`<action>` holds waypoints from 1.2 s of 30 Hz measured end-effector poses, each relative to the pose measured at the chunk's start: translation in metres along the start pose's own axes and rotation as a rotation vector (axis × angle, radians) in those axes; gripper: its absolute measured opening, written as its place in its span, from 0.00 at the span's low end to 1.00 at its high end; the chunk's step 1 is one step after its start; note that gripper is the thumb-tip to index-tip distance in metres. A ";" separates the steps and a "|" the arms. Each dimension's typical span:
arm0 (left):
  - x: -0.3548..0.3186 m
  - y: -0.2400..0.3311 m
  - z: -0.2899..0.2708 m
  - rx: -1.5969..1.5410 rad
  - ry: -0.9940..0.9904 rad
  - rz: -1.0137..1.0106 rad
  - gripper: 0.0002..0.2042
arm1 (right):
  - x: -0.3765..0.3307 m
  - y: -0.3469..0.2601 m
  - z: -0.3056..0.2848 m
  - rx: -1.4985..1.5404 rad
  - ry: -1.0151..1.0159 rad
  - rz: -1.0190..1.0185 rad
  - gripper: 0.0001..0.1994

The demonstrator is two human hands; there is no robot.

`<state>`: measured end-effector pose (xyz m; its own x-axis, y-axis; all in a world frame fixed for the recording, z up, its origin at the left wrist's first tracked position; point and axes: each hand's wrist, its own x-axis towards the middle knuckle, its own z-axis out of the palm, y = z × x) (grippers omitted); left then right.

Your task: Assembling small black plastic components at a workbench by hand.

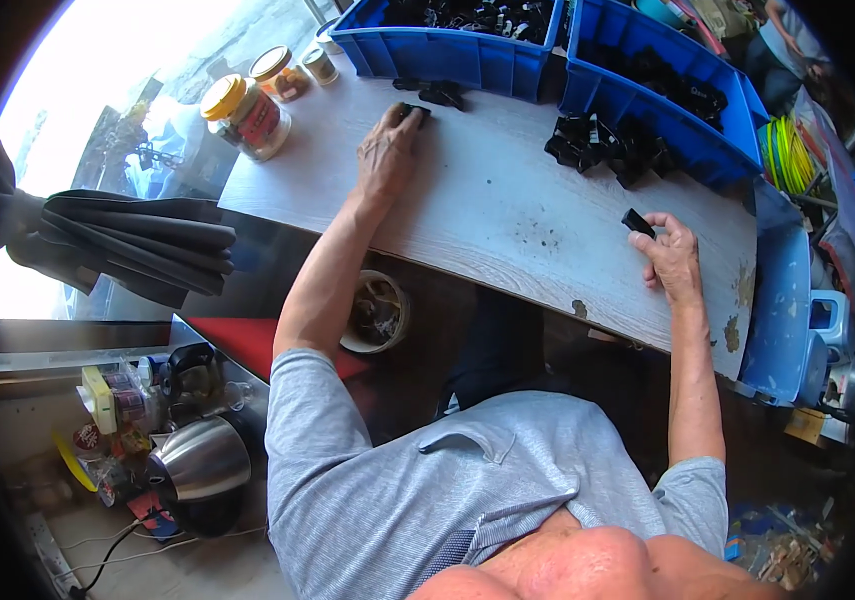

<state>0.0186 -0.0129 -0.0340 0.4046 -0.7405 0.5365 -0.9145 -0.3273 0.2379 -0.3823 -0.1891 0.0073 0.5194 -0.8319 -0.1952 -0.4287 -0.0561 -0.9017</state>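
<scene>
My left hand [385, 158] reaches to the far left of the pale table [477, 215], its fingers closed on a small black part [414, 112] at the tabletop. Just beyond it lie several similar black pieces [441, 94]. Over the right side of the table, my right hand [675, 262] pinches a small black block-shaped part [637, 222] between thumb and fingers. Past that hand, a loose heap of black parts [602, 148] lies against a blue bin. The exact kind of these parts is too small to make out.
Two blue bins, the left bin [447, 55] and the right bin [652, 105], hold black parts along the far edge. Lidded jars [257, 122] stand at the far left corner. A bucket [397, 320] sits below the near edge; a kettle [202, 465] stands lower left.
</scene>
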 end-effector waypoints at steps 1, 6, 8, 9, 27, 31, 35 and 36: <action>-0.007 0.008 -0.001 -0.010 0.039 0.038 0.21 | -0.001 0.000 0.001 0.000 0.016 -0.010 0.19; -0.028 0.040 -0.007 -0.021 0.020 0.056 0.23 | -0.004 0.000 -0.001 0.047 0.016 0.012 0.20; -0.032 0.037 -0.007 -0.013 0.058 0.045 0.22 | -0.005 0.001 0.000 0.084 0.030 -0.017 0.21; -0.034 0.035 -0.007 -0.003 0.094 0.030 0.21 | -0.005 0.002 -0.001 0.085 0.033 -0.020 0.21; -0.047 0.139 -0.014 -0.125 -0.122 0.195 0.18 | 0.018 0.042 -0.121 0.398 0.603 0.242 0.17; -0.044 0.159 -0.016 -0.128 -0.223 0.236 0.16 | 0.023 0.031 -0.108 0.346 0.571 0.203 0.20; -0.035 0.169 -0.014 -0.112 -0.297 0.276 0.14 | 0.034 0.009 -0.074 0.286 0.410 0.179 0.23; -0.033 0.173 -0.013 -0.112 -0.295 0.278 0.14 | 0.041 0.007 -0.069 0.267 0.343 0.163 0.25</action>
<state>-0.1526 -0.0374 0.0002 0.1097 -0.9335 0.3414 -0.9766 -0.0374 0.2117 -0.4153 -0.2613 0.0192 0.1674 -0.9550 -0.2448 -0.2561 0.1977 -0.9462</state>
